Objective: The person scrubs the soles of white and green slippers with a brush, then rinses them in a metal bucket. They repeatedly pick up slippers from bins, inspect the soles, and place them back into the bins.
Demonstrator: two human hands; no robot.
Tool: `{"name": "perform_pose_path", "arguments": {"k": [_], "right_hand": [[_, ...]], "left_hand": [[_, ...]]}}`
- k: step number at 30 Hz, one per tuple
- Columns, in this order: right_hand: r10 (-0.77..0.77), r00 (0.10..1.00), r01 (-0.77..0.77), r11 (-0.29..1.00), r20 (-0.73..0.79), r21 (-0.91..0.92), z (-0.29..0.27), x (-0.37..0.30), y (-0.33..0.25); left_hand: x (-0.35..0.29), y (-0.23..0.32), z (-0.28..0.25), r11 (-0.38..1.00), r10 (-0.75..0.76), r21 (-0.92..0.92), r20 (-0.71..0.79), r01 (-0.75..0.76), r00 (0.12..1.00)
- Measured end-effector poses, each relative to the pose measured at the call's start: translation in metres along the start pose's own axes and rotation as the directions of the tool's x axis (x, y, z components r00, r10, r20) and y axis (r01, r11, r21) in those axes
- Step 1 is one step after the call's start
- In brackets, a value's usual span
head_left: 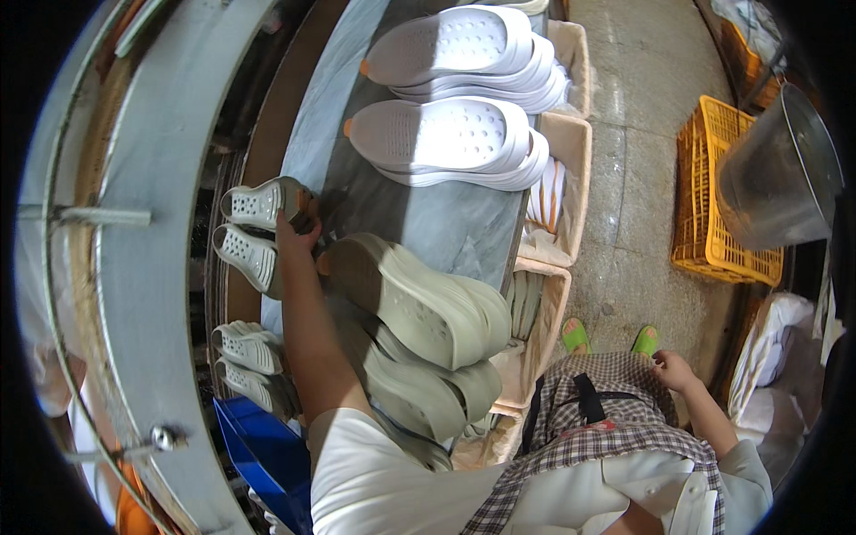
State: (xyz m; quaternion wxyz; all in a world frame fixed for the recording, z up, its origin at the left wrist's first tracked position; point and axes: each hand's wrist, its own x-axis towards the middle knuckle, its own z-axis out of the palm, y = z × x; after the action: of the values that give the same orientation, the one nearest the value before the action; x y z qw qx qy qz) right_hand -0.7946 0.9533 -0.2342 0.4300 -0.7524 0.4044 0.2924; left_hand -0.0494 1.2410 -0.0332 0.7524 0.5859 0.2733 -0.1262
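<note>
My left hand (301,234) reaches across the table, its fingers closed round the heel end of a pale grey-green clog (251,205) with a perforated upper. A matching clog (247,257) sits just beside it on the ledge. Below my forearm, another pair of such clogs (248,348) rests there. Close to my left arm lie stacks of thick grey-green shoe soles (419,308), partly hidden by the arm. My right hand (673,370) hangs loosely curled beside my checked apron, with nothing visible in it.
Stacks of white soles (446,134) lie on the grey tabletop (464,218). Lined bins (566,178) holding soles run along its right edge. A blue bin (267,464) stands lower left. On the right are a yellow crate (700,205) and a metal bucket (771,178).
</note>
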Motion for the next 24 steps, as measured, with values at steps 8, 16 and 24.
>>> {"name": "perform_pose_path", "arguments": {"k": [8, 16, 24], "right_hand": [[0.024, 1.0, -0.024, 1.0, 0.005, 0.011, 0.009, -0.026, -0.009], [-0.116, 0.987, 0.109, 0.992, -0.111, -0.063, -0.008, -0.027, 0.009], [-0.655, 0.503, 0.779, 0.626, -0.564, -0.032, -0.054, -0.078, -0.043]], "left_hand": [[0.038, 0.014, -0.005, 0.972, 0.188, -0.153, 0.044, -0.179, 0.981], [-0.095, 0.043, -0.018, 0.863, -0.01, -0.483, 0.278, 0.149, 0.96], [-0.431, -0.057, -0.057, 0.949, -0.16, -0.068, 0.736, 0.307, 0.658]]}}
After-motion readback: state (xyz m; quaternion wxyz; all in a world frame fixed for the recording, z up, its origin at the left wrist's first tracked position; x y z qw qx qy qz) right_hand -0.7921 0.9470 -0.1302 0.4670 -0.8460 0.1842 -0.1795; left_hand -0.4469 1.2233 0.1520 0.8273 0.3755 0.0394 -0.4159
